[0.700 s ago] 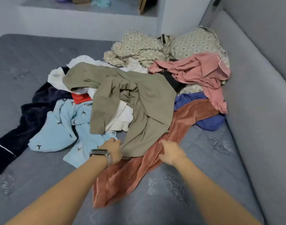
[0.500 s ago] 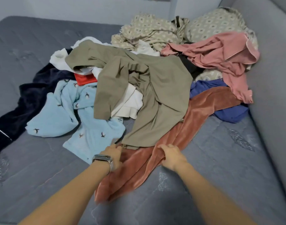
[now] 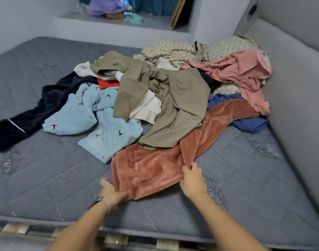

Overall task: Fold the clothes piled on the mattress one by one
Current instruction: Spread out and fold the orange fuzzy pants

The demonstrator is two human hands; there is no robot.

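A heap of clothes lies on the grey mattress (image 3: 46, 178). A rust-coloured fleece garment (image 3: 155, 169) stretches from the heap toward the near edge. My left hand (image 3: 109, 192), with a watch on the wrist, grips its near left corner. My right hand (image 3: 192, 180) pinches its right edge. An olive-green garment (image 3: 173, 98) lies over the fleece's upper part. A light blue fleece piece (image 3: 100, 120), a dark navy piece (image 3: 37, 109), a pink garment (image 3: 242, 75), a blue one (image 3: 249, 124) and patterned beige ones (image 3: 173, 49) fill the heap.
A grey padded wall (image 3: 300, 105) runs along the right side of the mattress. The mattress's front edge and bed slats (image 3: 115, 240) show at the bottom. A ledge (image 3: 118, 22) with purple and teal items sits behind the back wall.
Both hands have pulled the rust fleece garment toward the near edge and spread apart along its end, so more of it lies flat. The camera has pulled back.
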